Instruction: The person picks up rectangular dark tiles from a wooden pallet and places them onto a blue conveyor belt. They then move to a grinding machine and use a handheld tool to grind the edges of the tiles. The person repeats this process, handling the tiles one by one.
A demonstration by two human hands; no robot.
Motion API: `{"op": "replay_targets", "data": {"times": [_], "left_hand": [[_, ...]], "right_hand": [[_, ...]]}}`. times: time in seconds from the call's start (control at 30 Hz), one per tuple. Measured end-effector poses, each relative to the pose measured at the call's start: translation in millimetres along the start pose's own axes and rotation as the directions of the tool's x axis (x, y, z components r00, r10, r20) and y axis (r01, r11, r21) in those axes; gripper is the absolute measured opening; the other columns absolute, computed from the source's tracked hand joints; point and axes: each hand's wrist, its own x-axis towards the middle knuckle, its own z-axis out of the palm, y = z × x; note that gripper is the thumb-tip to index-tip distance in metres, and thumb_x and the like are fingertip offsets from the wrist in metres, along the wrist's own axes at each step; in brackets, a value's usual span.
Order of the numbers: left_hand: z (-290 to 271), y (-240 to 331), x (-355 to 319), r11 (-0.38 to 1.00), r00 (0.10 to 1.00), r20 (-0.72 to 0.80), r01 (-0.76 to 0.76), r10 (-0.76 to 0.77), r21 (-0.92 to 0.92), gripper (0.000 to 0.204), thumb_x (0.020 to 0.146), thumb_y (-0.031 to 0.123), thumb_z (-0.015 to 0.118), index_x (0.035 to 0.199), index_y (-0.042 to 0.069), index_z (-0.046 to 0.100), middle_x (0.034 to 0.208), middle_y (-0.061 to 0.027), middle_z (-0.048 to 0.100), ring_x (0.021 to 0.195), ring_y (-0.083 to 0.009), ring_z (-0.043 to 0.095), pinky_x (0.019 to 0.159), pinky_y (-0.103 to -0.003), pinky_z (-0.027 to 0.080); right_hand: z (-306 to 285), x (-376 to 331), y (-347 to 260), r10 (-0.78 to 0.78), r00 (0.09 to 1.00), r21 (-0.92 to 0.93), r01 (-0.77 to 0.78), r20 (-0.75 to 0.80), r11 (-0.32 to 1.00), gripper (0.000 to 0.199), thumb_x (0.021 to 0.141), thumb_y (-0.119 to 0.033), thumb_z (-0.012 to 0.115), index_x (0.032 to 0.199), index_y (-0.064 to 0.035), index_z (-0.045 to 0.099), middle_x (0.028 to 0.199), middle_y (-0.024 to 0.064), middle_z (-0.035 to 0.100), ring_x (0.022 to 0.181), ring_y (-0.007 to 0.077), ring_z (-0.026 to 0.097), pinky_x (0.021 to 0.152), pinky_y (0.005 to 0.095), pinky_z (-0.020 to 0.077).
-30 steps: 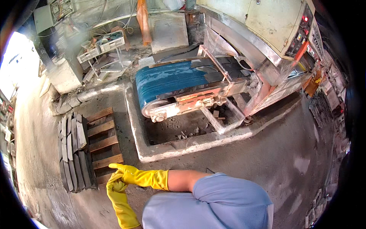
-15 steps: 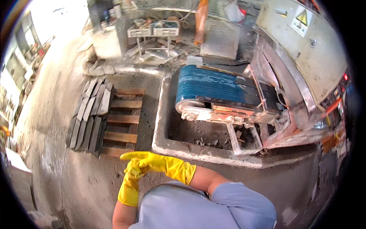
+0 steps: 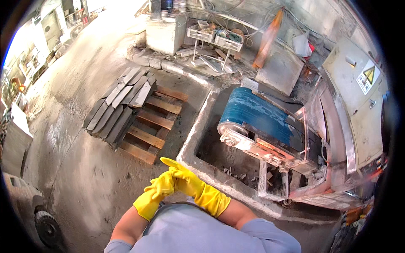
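Observation:
Yellow rubber gloves cover both my hands, which meet in front of my body. My left hand (image 3: 161, 186) is closed against the palm side of the right glove, its fingers apparently gripping the yellow rubber. My right hand (image 3: 188, 180) points up and left with at least one finger stretched out; its other fingers are partly hidden behind the left hand. Ahead of the hands lies a wooden pallet (image 3: 145, 135), carrying a stack of grey stone slabs (image 3: 120, 105) on its left part. Neither hand touches the pallet or the slabs.
To the right, a belt machine with a blue belt (image 3: 257, 114) stands inside a low concrete curb (image 3: 202, 166). A white plastic crate (image 3: 272, 192) sits below it. A metal cabinet (image 3: 358, 105) stands far right. Crates on a white stand (image 3: 228, 42) are at the back. A wheel (image 3: 47, 227) shows lower left.
The view has turned left, so the pallet and machine appear farther right and tilted. My hands have drawn closer to my body, and the left hand now shows more in front of the right.

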Motion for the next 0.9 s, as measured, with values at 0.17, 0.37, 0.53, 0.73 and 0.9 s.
{"op": "replay_targets", "data": {"times": [0.17,0.37,0.53,0.73,0.9], "left_hand": [[-21.3,-12.0,-6.1,0.98,0.993,0.035,0.115,-0.111,-0.165,0.037,0.103,0.028,0.073,0.128,0.001,0.069,0.116,-0.0141,0.075,0.104,-0.028,0.074,0.097,-0.039,0.059],[-38.6,-6.6,-17.2,0.97,0.915,-0.349,0.237,-0.202,0.06,0.037,0.108,0.032,0.067,0.13,0.002,0.069,0.119,-0.0173,0.076,0.108,-0.0312,0.075,0.098,-0.047,0.061],[-85.5,-50.5,-70.9,0.963,0.862,-0.43,0.23,-0.267,-0.138,0.039,0.108,0.035,0.066,0.127,0.001,0.069,0.114,-0.0182,0.077,0.103,-0.0285,0.076,0.097,-0.044,0.062],[-71.9,-42.1,-81.4,0.974,0.866,-0.45,0.221,-0.217,-0.042,0.043,0.107,0.036,0.068,0.131,0.001,0.067,0.119,-0.0185,0.075,0.105,-0.0264,0.074,0.097,-0.041,0.06],[-45.6,-16.8,-73.2,0.965,0.912,-0.337,0.261,-0.233,0.038,0.054,0.107,0.037,0.066,0.143,-0.003,0.061,0.126,-0.0172,0.073,0.113,-0.0261,0.071,0.103,-0.039,0.056]], "right_hand": [[6.5,8.2,-5.8,0.071,0.997,-0.24,-0.074,-0.021,0.968,0.081,0.096,-0.015,0.078,0.166,-0.0059,0.037,0.137,0.0094,0.066,0.124,0.0191,0.064,0.111,0.0341,0.05],[-10.9,16.9,-72.5,-0.292,0.925,-0.713,0.034,-0.244,0.7,0.035,0.1,0.004,0.066,0.135,-0.0011,0.066,0.128,0.0111,0.073,0.109,0.0191,0.072,0.096,0.0304,0.0584],[-8.0,-26.8,-143.6,-0.152,0.943,-0.725,-0.119,-0.297,0.678,0.028,0.101,-0.003,0.069,0.13,-0.0016,0.071,0.121,0.0133,0.075,0.098,0.0195,0.073,0.095,0.0286,0.0568],[-203.0,-61.2,-72.3,-0.231,0.602,-0.64,-0.753,-0.764,0.153,0.035,0.098,-0.004,0.069,0.133,-0.0061,0.07,0.104,0.0074,0.072,0.079,0.02,0.068,0.075,0.0336,0.0574],[-163.4,-19.5,-10.8,-0.303,0.722,-0.692,-0.327,-0.622,0.643,0.05,0.101,-0.007,0.07,0.149,-0.0019,0.057,0.116,0.0085,0.074,0.088,0.013,0.069,0.072,0.0254,0.056]]}}
